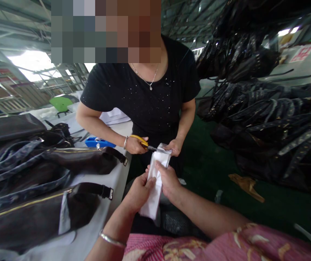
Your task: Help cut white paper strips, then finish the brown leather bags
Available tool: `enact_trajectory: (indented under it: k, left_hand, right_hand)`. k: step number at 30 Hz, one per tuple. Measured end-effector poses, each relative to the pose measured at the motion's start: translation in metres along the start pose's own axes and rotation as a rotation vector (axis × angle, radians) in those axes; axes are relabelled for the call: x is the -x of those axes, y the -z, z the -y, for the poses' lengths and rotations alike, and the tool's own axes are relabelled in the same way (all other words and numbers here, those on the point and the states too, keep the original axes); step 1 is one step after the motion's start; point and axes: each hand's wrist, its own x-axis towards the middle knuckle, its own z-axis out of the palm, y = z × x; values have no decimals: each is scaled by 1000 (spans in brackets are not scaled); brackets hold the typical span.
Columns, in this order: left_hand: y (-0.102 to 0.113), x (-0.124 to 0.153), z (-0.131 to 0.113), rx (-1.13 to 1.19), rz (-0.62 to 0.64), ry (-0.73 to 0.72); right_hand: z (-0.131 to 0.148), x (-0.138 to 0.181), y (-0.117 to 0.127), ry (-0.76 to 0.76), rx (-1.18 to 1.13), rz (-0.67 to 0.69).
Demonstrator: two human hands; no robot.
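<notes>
Between my two hands is a long, folded white strip (155, 181), paper or thin plastic; I cannot tell which. My left hand (140, 190) grips its left edge, thumb on top. On the right edge, my right hand (168, 177) holds it slightly higher up, thumb also on top. A co-worker facing me holds the far end in one hand (175, 145). In the co-worker's other hand (136, 145) are yellow-handled scissors (140, 140), with the blades lying across the strip's far end.
Dark bags (36, 210) with straps and gold zips lie on the white table (117, 181) at left. A blue tool (98, 142) sits behind them. Many plastic-wrapped dark bags (266, 119) hang at right. A brown scrap (246, 185) lies on the green floor.
</notes>
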Motion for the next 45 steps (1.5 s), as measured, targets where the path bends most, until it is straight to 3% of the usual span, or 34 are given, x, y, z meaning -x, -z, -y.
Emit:
enact_trajectory:
  k: [12,45]
  left_hand:
    - [6,3,3,-42,-6,-6]
    - [-4,-3,-3,-35,17,1]
  right_hand:
    - [-5,3,0,11,5,7]
    - [4,-1,6,39,-33,11]
